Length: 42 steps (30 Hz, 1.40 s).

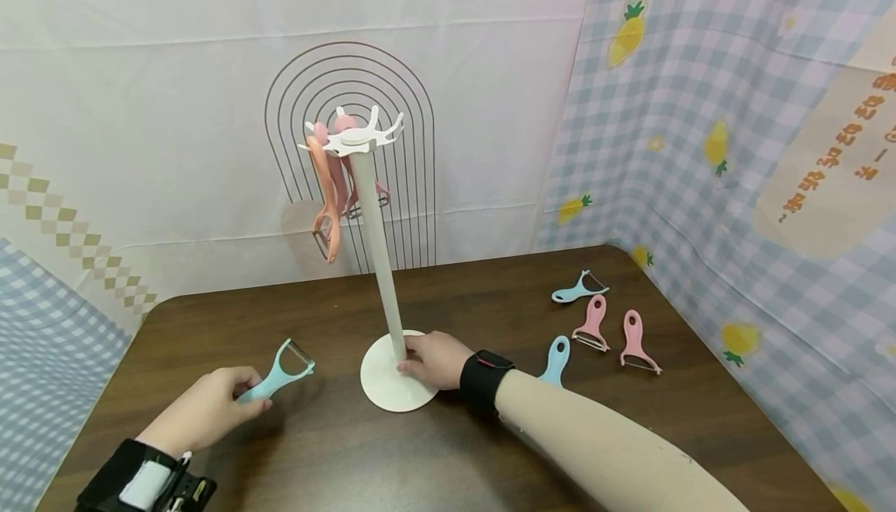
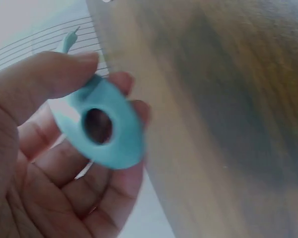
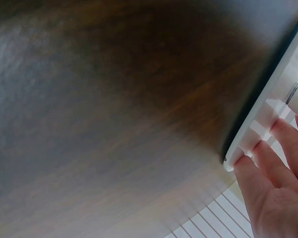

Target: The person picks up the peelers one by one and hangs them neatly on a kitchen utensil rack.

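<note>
Peeler (image 1: 274,380) in pale blue comes first as we go left to right, reading the surface (image 1: 322,457) as a clock centred on the base (image 1: 392,395) of the white stand (image 1: 369,201). It is at nine o'clock, where the left hand (image 1: 220,403) pinches its handle between thumb and curled fingers, closed only as far as that handle allows; we judge this grip keeps the blade end free.

Towards eleven o'clock, an orange peeler (image 1: 325,173) and pink peelers (image 1: 344,123) hang from the stand's crown (image 1: 357,138), heads down; they overlap, so we cannot count the pink ones.

At three o'clock, the right hand (image 1: 437,360) brackets the pole's foot with thumb and forefinger, other fingertips on the base, probably because so tall a stand could rock.

Farther out, between two and three, lie a blue peeler (image 1: 577,292), two loose pink peelers (image 1: 593,327) and another blue one (image 1: 554,369), partly hidden by the forearm (image 1: 602,434); spacing them likely makes each easier to grasp.
</note>
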{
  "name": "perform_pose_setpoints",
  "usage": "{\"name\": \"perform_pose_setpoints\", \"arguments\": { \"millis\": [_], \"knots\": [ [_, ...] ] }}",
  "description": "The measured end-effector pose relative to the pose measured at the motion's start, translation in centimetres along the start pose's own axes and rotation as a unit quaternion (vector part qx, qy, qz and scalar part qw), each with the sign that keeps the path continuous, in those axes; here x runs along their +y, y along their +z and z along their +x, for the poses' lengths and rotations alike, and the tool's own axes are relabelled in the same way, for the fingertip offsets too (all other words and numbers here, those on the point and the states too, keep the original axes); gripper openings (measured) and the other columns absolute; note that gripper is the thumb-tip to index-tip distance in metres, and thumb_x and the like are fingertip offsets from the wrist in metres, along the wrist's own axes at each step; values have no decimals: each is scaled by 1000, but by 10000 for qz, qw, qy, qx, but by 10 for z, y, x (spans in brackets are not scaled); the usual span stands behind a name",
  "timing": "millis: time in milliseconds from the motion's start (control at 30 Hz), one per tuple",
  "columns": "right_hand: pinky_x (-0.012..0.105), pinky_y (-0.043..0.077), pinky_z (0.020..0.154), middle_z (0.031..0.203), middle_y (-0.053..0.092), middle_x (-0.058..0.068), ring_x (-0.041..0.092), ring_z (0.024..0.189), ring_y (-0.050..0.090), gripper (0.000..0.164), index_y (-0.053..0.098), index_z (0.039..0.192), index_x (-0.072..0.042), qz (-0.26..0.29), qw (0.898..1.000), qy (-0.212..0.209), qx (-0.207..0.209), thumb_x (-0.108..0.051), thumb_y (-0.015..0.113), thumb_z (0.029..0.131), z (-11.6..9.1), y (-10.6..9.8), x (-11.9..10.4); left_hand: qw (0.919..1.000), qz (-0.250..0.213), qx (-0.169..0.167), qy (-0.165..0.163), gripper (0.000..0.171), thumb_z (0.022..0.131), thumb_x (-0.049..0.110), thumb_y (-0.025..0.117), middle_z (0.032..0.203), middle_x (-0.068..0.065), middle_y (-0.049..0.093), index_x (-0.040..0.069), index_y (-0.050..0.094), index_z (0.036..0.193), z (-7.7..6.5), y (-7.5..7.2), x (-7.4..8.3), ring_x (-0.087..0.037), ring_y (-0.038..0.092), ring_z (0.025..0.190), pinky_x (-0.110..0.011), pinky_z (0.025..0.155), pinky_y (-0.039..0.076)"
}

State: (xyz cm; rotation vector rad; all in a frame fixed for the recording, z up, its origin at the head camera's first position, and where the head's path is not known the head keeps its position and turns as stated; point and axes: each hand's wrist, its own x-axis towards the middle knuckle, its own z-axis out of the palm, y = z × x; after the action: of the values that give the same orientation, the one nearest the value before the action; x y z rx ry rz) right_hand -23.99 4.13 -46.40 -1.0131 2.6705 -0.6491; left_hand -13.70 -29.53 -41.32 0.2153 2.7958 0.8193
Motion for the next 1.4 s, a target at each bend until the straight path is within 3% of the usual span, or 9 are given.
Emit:
{"name": "perform_pose_setpoints", "arguments": {
  "millis": [267,400,533,667,867,1067,1233,1400],
  "knots": [
    [26,47,86,112,68,-3,8,99,61,38,61,126,-14,24,10000,-36,34,-32,65,94,1,1,1,9998,7,195,76,14,90,24,70,64,4,40,12,66,96,1,-9,6,-10,35,55,-26,51,30],
    [26,47,86,111,68,-4,8,98,61,37,61,126,-15,8,10000,-66,34,-33,65,93,2,2,1,9994,-58,315,161,14,89,25,71,64,5,39,14,63,90,0,-13,8,-9,35,56,-26,51,30],
    [26,47,86,112,68,-3,8,98,62,38,61,127,-15,-14,9999,-91,42,-33,65,94,2,3,1,9964,-195,748,352,22,87,32,73,63,7,38,16,59,81,-2,-16,9,-7,36,56,-25,52,31],
    [26,47,86,112,68,-3,8,98,62,38,61,127,-15,-20,9999,-102,47,-33,64,94,2,3,1,9897,-337,1237,636,21,87,32,74,63,6,40,16,62,82,-5,-19,13,-6,38,56,-25,51,33],
    [26,47,85,111,68,-4,7,97,61,38,61,127,-15,6,10000,-73,41,-34,65,94,3,4,2,9742,-460,2058,801,22,88,31,73,60,4,47,15,64,78,-7,-25,23,-8,42,54,-25,48,36],
    [26,47,85,111,68,-4,7,97,61,37,61,126,-15,30,10000,-43,26,-33,65,93,3,4,3,9548,-508,2724,1077,7,89,24,73,77,2,65,19,69,87,-8,-34,36,-12,57,64,-20,56,44],
    [27,46,88,113,67,-3,8,101,61,38,61,127,-14,70,9999,68,-47,-33,64,94,1,0,0,9428,-521,3029,1289,5,88,20,74,77,3,66,19,69,88,-11,-46,56,-10,55,65,-17,59,43],
    [27,46,89,115,67,-2,8,101,61,40,60,130,-14,73,9999,111,-86,-33,63,95,0,-1,-1,9198,-540,3487,1715,13,84,10,77,70,4,64,18,66,80,-12,-63,84,-5,52,61,-14,57,40]
  ]
}}
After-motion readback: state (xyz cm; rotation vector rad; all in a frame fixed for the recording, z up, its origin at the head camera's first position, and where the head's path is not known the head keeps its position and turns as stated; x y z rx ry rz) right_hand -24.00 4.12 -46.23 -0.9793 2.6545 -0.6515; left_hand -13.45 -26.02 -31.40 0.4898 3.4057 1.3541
